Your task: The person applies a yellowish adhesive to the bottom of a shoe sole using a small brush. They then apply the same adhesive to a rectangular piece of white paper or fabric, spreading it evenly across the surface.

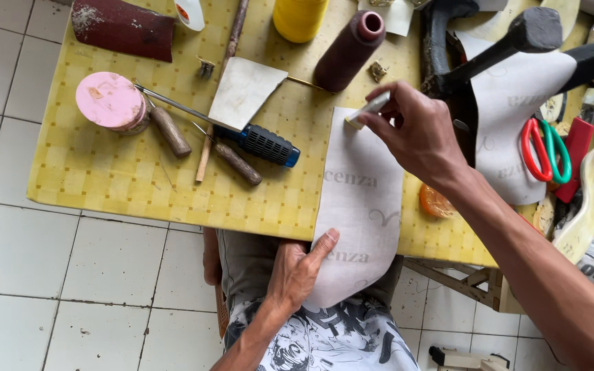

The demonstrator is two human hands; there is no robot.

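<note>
At the bench's near edge, the left hand (295, 271) presses flat, fingers spread, on the overhanging end of a white printed sheet (360, 199). Farther in, the right hand (417, 130) pinches a small pale stick (368, 110) against the sheet's far end, near a maroon thread cone (349, 51).

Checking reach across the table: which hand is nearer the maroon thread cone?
Right. The right hand is just beside the maroon thread cone; the left hand is off the table's near edge.
</note>
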